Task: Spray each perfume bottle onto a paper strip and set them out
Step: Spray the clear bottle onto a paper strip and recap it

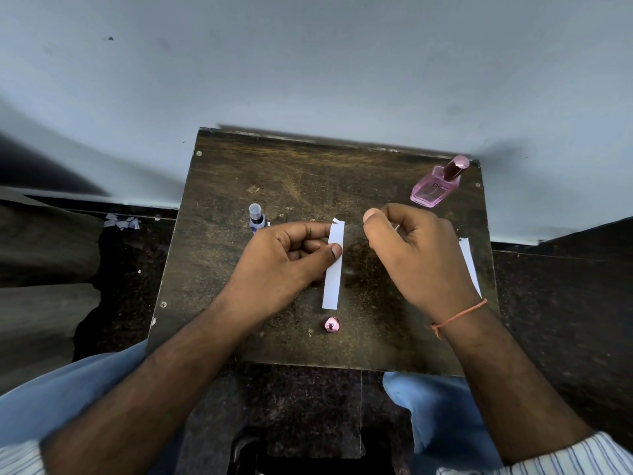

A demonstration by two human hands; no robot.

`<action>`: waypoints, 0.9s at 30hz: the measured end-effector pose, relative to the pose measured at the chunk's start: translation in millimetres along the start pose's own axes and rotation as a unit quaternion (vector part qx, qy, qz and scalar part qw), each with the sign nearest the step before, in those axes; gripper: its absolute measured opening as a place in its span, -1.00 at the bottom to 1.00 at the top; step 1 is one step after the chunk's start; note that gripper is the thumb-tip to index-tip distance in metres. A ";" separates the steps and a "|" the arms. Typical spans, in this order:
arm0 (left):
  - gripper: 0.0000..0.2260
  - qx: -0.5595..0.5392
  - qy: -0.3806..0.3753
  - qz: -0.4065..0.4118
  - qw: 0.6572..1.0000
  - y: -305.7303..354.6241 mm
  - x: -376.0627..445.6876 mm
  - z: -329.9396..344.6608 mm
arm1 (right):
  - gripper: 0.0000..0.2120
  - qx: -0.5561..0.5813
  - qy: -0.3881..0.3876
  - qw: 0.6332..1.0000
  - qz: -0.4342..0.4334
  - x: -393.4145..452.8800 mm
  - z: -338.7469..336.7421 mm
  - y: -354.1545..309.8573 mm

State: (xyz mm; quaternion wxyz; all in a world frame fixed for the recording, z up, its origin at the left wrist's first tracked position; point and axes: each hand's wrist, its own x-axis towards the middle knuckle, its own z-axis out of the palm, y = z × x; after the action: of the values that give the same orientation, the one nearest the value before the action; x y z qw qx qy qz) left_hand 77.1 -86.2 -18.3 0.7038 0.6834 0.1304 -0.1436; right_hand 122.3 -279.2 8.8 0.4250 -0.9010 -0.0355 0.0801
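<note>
My left hand (291,255) pinches a white paper strip (334,269) near its top, and the strip hangs down over the middle of the wooden board (274,166). My right hand (418,255) is curled shut just right of the strip's top, thumb raised. Only a thin glint of a small bottle shows between its fingers. A pink square perfume bottle (433,186) with a dark cap stands at the back right corner. Behind my left hand is a small blue spray bottle (257,217) with a clear cap. Another paper strip (471,265) lies at the right edge.
A loose pink cap (331,324) lies on the board near its front edge, below the held strip. The board sits against a pale wall. Torn paper scraps (121,221) lie on the dark floor to the left. My knees flank the board's front.
</note>
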 end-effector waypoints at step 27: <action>-0.60 0.004 0.009 0.001 1.000 -6.5 4.3 -1.8 | -0.90 0.173 -0.125 0.967 0.136 5.5 2.7 9.1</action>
State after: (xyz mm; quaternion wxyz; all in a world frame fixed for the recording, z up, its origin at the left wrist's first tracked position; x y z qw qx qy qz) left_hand 78.5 -84.6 -25.9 0.7002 0.6875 0.1350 -0.1370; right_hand 127.2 -282.2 -0.5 0.5514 -0.7931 0.0493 0.2540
